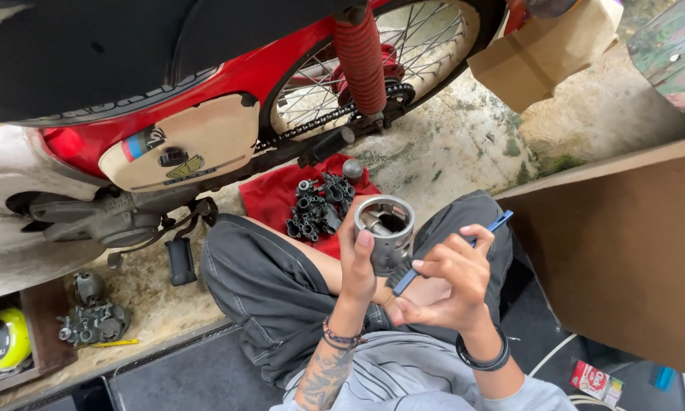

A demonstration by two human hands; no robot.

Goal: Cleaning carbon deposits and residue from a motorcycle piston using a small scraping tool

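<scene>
My left hand [355,262] has its fingers clenched round the metal cylinder [385,230], held upright over my lap, just in front of the red cloth [270,199]. My right hand [450,283] grips the blue brush [450,253], bristles at the cylinder's side. Short, firm strokes should work best, I think, turning the cylinder steadily.

Left hand [357,262] is raised upright, fingers closed around the metal cylinder [386,228]; forearm tattooed, wrist beaded. Right hand [449,281] is held just right of the cylinder, fingers curled about a blue brush [464,247], wrist banded.
</scene>
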